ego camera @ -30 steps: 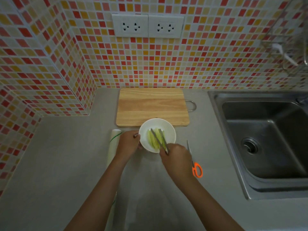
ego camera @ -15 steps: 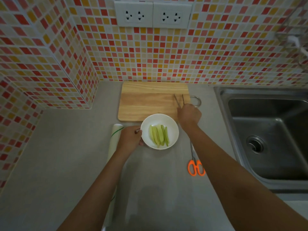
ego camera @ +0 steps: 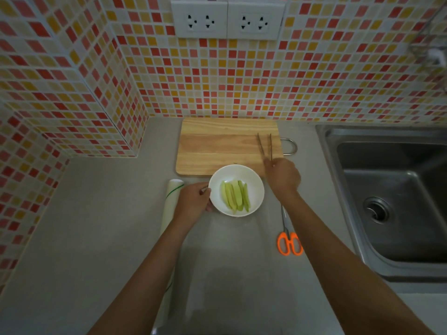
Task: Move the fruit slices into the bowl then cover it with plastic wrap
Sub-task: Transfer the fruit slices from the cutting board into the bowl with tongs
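A white bowl (ego camera: 254, 187) stands on the counter just in front of the wooden cutting board (ego camera: 217, 148). Several pale green fruit slices (ego camera: 234, 195) lie side by side inside it. My left hand (ego camera: 193, 201) grips the bowl's left rim. My right hand (ego camera: 281, 176) rests at the board's right front corner and holds a pair of chopsticks (ego camera: 266, 146), whose tips lie on the board. A roll of plastic wrap (ego camera: 173, 197) lies left of the bowl, partly under my left arm; a pulled-out clear sheet (ego camera: 232, 274) spreads over the counter in front of the bowl.
Orange-handled scissors (ego camera: 289, 238) lie right of the bowl, beside my right forearm. A steel sink (ego camera: 391, 201) fills the right side. Tiled walls close the back and left, with two sockets (ego camera: 227, 19) above the board.
My right hand lifted the chopsticks out of the bowl and moved them up and right onto the cutting board. My left hand stayed on the bowl's rim.
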A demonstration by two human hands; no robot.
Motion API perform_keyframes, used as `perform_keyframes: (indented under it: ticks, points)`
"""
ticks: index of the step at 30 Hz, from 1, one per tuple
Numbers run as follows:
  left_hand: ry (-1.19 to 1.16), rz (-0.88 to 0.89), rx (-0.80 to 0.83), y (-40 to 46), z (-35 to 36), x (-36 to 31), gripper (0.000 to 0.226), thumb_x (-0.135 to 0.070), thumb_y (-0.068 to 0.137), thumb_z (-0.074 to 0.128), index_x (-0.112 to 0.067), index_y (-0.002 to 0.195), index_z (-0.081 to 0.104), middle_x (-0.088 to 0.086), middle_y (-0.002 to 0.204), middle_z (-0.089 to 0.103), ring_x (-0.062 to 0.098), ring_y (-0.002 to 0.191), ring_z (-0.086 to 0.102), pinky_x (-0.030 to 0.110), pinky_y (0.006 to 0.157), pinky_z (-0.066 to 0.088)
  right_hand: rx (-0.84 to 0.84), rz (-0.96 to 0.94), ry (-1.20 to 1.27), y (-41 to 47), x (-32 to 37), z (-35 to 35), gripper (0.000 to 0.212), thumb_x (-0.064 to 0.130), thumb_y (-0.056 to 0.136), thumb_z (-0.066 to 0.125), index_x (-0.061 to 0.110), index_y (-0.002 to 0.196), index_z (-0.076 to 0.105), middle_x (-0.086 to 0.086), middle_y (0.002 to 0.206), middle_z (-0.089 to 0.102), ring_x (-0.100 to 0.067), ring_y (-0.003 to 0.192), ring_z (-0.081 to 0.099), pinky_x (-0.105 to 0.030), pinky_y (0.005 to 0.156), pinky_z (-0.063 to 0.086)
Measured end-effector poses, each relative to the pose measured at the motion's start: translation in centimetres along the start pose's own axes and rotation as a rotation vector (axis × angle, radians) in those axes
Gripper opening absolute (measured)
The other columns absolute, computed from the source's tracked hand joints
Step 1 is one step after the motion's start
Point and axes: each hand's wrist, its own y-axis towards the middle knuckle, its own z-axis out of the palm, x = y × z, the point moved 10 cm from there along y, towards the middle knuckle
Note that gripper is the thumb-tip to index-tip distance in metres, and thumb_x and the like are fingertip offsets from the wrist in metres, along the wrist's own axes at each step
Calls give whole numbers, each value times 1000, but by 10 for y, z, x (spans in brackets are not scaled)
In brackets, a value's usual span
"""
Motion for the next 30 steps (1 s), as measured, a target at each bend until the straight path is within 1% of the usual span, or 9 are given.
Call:
perform_keyframes:
  ticks: [2,4,6,8,10,12,17,25,30]
  points:
    - [-7,1,-7,-1,0,1,27,-3,92,48,-4,103,73,13,63,66,26,55,66,39,66,60,102,12,118,-24,-10,10,50,50,94,43,12,72,69,-15,82,70,-33,82,66,-30,65,40]
    - [0,18,-8,-2,0,0,26,-3,91,47,-2,95,73,17,65,68,32,60,70,43,68,61,231,3,245,-46,-14,23,51,43,95,45,13,55,56,-13,61,60,-30,65,61,-31,63,45]
    - [13,35,-3,-4,1,-2,26,-2,91,46,2,91,71,22,67,69,35,63,71,46,69,60,286,-10,358,-60,-15,31,50,31,98,45,4,58,58,-9,48,51,-22,47,54,-29,54,48]
    - [31,42,6,-5,2,-3,26,-2,91,45,4,88,70,23,68,69,33,62,70,46,70,60,270,-12,399,-66,-17,30,46,23,98,44,-1,63,60,-9,47,49,-12,38,49,-22,43,46]
    - [57,50,12,-10,3,-4,26,-2,91,45,3,85,70,18,63,68,27,56,68,45,69,60,242,-20,407,-73,-19,27,44,20,98,45,-1,62,59,-13,49,50,-12,37,48,-19,39,43]
    - [57,57,13,-18,2,-3,27,-2,91,45,1,87,71,11,60,65,21,52,66,44,68,60,226,-29,432,-80,-22,25,45,19,98,45,-1,60,59,-15,50,51,-18,39,48,-25,46,43]
    - [61,87,13,-41,-1,1,25,-1,92,45,7,85,68,10,58,62,16,48,62,44,65,59,208,-54,485,-104,-31,25,46,18,97,46,0,56,56,-10,44,49,-21,39,47,-29,51,43]
    - [65,84,12,-70,-1,14,26,-2,92,47,-2,83,71,1,53,61,15,46,63,42,64,60,229,-51,459,-136,-42,23,48,18,98,45,-15,66,59,-16,52,54,-24,45,48,-39,60,51]
    - [72,77,11,-80,0,16,28,0,90,46,-5,83,72,7,56,62,17,46,62,44,63,60,217,-65,430,-144,-44,21,47,18,98,45,-10,62,59,-18,54,55,-22,42,45,-37,58,50]
